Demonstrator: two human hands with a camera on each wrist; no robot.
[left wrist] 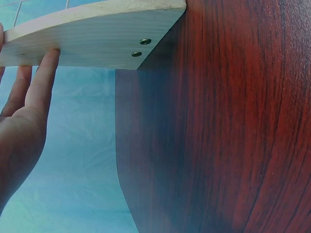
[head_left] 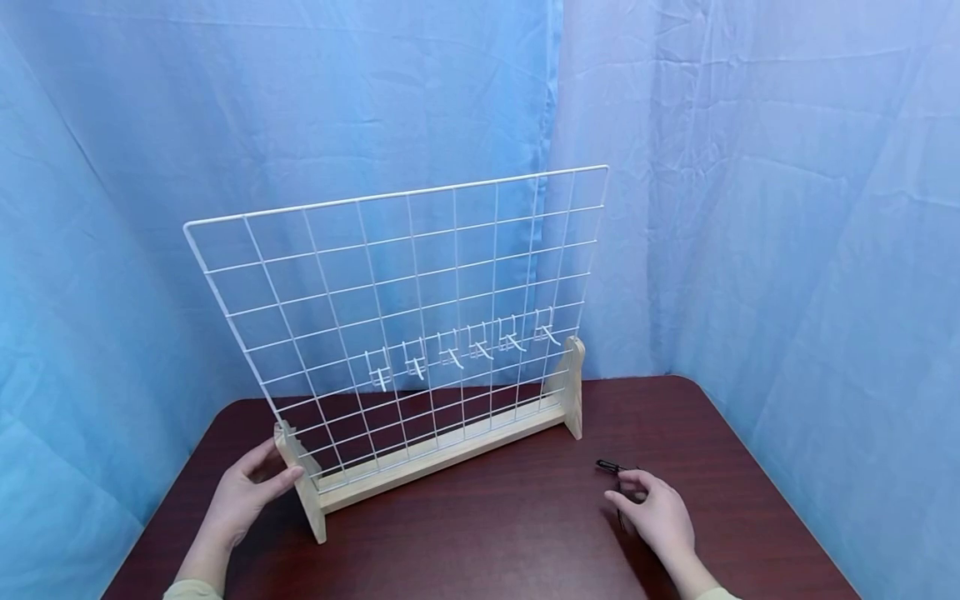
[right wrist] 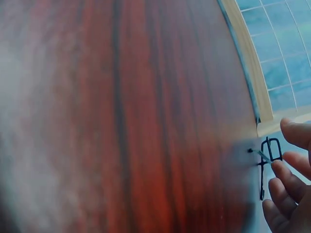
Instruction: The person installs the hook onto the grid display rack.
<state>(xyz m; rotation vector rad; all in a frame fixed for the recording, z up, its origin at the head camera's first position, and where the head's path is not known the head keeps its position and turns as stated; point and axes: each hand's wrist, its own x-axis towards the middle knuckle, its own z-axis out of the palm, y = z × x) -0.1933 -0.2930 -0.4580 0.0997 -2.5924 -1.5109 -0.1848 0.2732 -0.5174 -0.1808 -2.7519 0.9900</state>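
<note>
A white wire grid panel [head_left: 420, 275] stands in a pale wooden stand [head_left: 442, 462]. Several white wire hooks [head_left: 416, 367] hang in a row across its lower middle and right. At the stand's left end, my left hand [head_left: 243, 492] grips the wooden side support [head_left: 303, 492], thumb toward its near edge. The left wrist view shows fingers against the support's outer face [left wrist: 97, 46], which has two screws. Right of the stand, my right hand [head_left: 660, 508] pinches a black wire hook [head_left: 609, 465]. In the right wrist view, the black hook [right wrist: 263, 182] shows a squared loop; fingers partly cover it.
The dark red wood-grain table [head_left: 510, 533] has rounded far corners. Blue curtains [head_left: 810, 250] surround it at the back and sides. The stand's right side support [head_left: 573, 387] sits near the table's far edge.
</note>
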